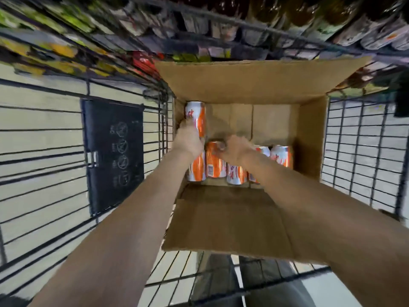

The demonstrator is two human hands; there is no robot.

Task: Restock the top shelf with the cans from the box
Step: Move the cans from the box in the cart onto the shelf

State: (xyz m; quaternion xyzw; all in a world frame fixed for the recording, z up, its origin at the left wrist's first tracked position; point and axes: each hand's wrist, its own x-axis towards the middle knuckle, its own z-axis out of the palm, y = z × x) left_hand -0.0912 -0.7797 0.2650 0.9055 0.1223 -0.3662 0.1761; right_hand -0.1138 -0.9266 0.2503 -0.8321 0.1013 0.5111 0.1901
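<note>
The left hand [188, 140] grasps an orange-and-white can [195, 117] lifted at the cardboard box's [309, 138] left wall; the right hand [236, 149] closes over another can's [213, 160] top in the near-edge row, likely to carry two per trip.

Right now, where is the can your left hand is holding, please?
That can is in the cardboard box's far-left corner, gripped by the left hand, beyond the near row of cans.

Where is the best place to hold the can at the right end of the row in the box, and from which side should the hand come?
Grip the rightmost can around its round side wall, near the top, with the fingers coming from above. It looks upright, the box wall is close on its right and another can on its left, so only the top is free.
</note>
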